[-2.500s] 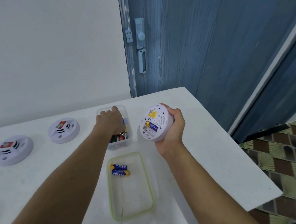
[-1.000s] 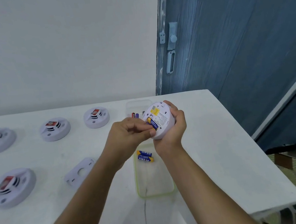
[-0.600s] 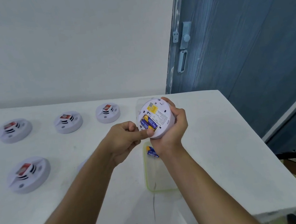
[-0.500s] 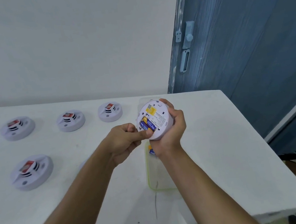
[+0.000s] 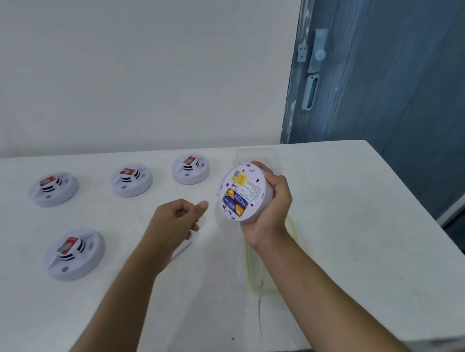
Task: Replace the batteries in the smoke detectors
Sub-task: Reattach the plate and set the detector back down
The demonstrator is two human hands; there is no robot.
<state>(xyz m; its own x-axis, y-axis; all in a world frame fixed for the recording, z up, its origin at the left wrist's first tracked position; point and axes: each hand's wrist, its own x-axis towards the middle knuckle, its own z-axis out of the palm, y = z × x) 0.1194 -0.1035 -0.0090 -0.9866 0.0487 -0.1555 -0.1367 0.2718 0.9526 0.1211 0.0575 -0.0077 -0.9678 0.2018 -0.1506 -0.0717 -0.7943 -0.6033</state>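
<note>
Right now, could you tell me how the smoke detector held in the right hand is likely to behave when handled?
The smoke detector looks like rigid plastic, probably light: the right hand alone holds it by the rim. Its batteries sit uncovered, so tipping that side down might spill them. Laid flat, its disc shape should rest steadily.

white smoke detector (image 5: pixel 244 192), blue-and-yellow batteries (image 5: pixel 236 202), yellow sticker (image 5: pixel 239 179), blue door (image 5: pixel 407 57)
</note>
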